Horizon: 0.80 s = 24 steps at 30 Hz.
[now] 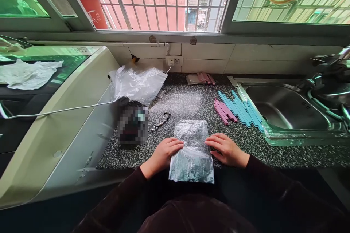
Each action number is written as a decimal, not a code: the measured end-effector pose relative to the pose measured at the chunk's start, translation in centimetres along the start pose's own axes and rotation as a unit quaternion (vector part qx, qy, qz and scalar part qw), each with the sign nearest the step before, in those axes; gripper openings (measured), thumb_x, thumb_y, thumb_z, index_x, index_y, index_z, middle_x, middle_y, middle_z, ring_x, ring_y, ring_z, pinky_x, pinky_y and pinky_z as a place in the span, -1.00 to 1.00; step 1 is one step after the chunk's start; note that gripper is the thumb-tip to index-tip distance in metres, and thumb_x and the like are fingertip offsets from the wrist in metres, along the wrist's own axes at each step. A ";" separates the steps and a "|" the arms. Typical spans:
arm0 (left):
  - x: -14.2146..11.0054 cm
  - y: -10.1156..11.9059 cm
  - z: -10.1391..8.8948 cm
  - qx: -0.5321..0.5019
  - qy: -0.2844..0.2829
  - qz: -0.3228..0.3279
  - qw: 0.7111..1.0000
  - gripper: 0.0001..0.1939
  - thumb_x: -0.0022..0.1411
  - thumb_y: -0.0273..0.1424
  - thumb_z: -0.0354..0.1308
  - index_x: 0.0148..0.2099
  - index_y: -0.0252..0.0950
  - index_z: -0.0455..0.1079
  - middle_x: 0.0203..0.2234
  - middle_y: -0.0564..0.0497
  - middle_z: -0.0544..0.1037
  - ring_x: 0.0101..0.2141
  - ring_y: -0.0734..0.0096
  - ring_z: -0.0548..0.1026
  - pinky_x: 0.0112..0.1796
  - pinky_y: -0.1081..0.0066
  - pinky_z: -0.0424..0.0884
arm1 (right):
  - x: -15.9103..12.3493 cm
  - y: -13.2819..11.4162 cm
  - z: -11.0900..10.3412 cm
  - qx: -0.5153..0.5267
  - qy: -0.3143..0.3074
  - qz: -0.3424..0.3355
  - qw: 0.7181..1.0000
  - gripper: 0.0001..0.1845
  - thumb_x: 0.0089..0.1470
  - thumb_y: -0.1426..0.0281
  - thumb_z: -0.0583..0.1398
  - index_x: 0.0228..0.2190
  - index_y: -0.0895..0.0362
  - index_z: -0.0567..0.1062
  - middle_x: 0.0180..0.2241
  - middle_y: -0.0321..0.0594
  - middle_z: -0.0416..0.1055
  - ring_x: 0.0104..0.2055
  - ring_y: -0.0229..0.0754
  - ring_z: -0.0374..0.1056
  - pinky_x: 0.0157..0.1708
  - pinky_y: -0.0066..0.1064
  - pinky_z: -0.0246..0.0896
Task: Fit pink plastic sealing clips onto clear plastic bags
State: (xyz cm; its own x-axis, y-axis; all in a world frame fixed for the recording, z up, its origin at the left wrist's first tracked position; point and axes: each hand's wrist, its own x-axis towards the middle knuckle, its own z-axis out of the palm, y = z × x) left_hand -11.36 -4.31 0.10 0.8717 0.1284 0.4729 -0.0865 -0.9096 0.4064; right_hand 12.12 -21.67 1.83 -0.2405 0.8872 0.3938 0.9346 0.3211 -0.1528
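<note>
Left hand [168, 151] and right hand [225, 150] touch an unlabelled-looking clear plastic bag [191, 151].

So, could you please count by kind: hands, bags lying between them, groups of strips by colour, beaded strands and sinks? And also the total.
Hands: 2
Bag: 1
Pink strip groups: 2
Blue strip group: 1
Beaded strand: 1
Sink: 1
Total: 8

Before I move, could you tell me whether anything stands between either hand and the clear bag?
Nothing visible does: the left hand and right hand touch the sides of the clear bag, and the beaded strand and pink strips lie apart from it.
</note>
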 end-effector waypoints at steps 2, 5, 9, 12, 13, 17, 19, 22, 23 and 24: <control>0.2 0.1 0.0 -0.037 0.011 -0.022 0.999 -0.78 0.16 -0.42 0.06 -0.15 -0.29 0.43 -0.25 -0.10 0.57 -0.23 0.30 0.48 -0.20 0.26 0.39 | -0.5 -0.1 -0.4 0.014 -0.015 0.001 1.000 -0.64 0.03 0.42 0.12 -0.08 0.17 0.36 -0.13 -0.07 0.42 -0.09 -0.13 0.29 -0.10 -0.21 0.24; 0.4 0.1 -0.1 -0.083 0.019 -0.062 0.994 -0.80 0.15 -0.43 0.07 -0.18 -0.28 0.45 -0.28 -0.08 0.58 -0.26 0.32 0.48 -0.20 0.27 0.39 | -1.3 -0.7 -0.9 0.030 -0.048 -0.010 0.998 -0.44 -0.02 0.18 0.18 -0.01 0.20 0.31 -0.08 0.00 0.38 -0.04 -0.07 0.26 -0.07 -0.17 0.21; 0.6 0.2 -0.1 -0.108 0.013 -0.094 0.990 -0.80 0.15 -0.42 0.07 -0.19 -0.29 0.46 -0.28 -0.10 0.58 -0.26 0.30 0.47 -0.20 0.25 0.38 | -1.3 -2.2 -0.2 0.011 -0.044 -0.034 0.998 -0.38 -0.07 0.10 0.20 -0.01 0.16 0.32 -0.08 -0.03 0.38 -0.06 -0.03 0.25 -0.08 -0.13 0.18; 0.6 0.2 -0.2 -0.119 0.011 -0.102 0.988 -0.80 0.17 -0.41 0.06 -0.20 -0.30 0.47 -0.28 -0.09 0.58 -0.25 0.29 0.47 -0.18 0.24 0.36 | -0.7 -3.0 1.1 0.006 0.006 -0.041 0.999 -0.63 0.02 0.32 0.16 -0.10 0.13 0.38 -0.17 -0.10 0.43 -0.13 -0.10 0.28 -0.15 -0.21 0.19; 0.7 0.2 -0.2 -0.122 0.010 -0.106 0.987 -0.80 0.17 -0.42 0.05 -0.21 -0.30 0.47 -0.28 -0.09 0.58 -0.25 0.30 0.47 -0.18 0.24 0.36 | -0.5 -3.1 1.4 0.013 0.025 -0.039 0.999 -0.71 0.03 0.38 0.13 -0.14 0.12 0.40 -0.22 -0.12 0.45 -0.16 -0.12 0.29 -0.18 -0.24 0.19; 0.7 0.3 -0.1 -0.128 0.012 -0.125 0.984 -0.80 0.18 -0.47 0.03 -0.22 -0.30 0.47 -0.28 -0.07 0.58 -0.25 0.33 0.46 -0.18 0.27 0.37 | 0.2 -2.5 1.8 0.083 0.068 0.005 0.994 -0.82 0.07 0.47 0.07 -0.27 0.12 0.42 -0.35 -0.17 0.47 -0.28 -0.21 0.30 -0.28 -0.34 0.22; 0.7 0.2 -0.1 -0.129 0.016 -0.127 0.983 -0.80 0.19 -0.47 0.01 -0.22 -0.30 0.47 -0.29 -0.07 0.58 -0.25 0.34 0.45 -0.18 0.29 0.37 | 0.3 -2.0 1.5 0.127 0.072 0.023 0.989 -0.82 0.09 0.45 0.05 -0.28 0.12 0.42 -0.37 -0.17 0.47 -0.33 -0.23 0.31 -0.33 -0.36 0.22; 0.8 0.1 -0.2 -0.136 0.021 -0.130 0.982 -0.79 0.19 -0.47 0.00 -0.21 -0.30 0.46 -0.29 -0.07 0.57 -0.24 0.36 0.44 -0.18 0.30 0.37 | 0.3 -1.3 1.0 0.177 0.067 0.055 0.980 -0.82 0.11 0.41 0.03 -0.32 0.13 0.43 -0.39 -0.16 0.47 -0.35 -0.22 0.32 -0.36 -0.36 0.23; 0.8 0.1 -0.2 -0.140 0.021 -0.134 0.981 -0.79 0.20 -0.47 0.00 -0.21 -0.30 0.45 -0.29 -0.07 0.57 -0.24 0.36 0.44 -0.18 0.31 0.37 | 0.3 -1.1 0.9 0.186 0.065 0.078 0.977 -0.81 0.12 0.40 0.03 -0.34 0.13 0.43 -0.41 -0.16 0.47 -0.36 -0.22 0.32 -0.36 -0.37 0.23; 0.8 0.1 -0.3 -0.143 0.021 -0.141 0.979 -0.79 0.20 -0.47 0.00 -0.21 -0.30 0.45 -0.29 -0.07 0.56 -0.24 0.37 0.44 -0.18 0.31 0.37 | 0.2 -1.0 0.9 0.195 0.064 0.102 0.973 -0.79 0.13 0.39 0.02 -0.36 0.13 0.44 -0.43 -0.16 0.46 -0.37 -0.22 0.32 -0.37 -0.37 0.23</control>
State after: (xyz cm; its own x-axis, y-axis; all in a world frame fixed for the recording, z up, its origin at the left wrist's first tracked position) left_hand -10.83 -4.18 0.74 0.8607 0.3799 0.3389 0.0179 -0.6879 0.7256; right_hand 10.95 -21.49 1.27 -0.0025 0.9054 0.4245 0.7835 0.2655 -0.5619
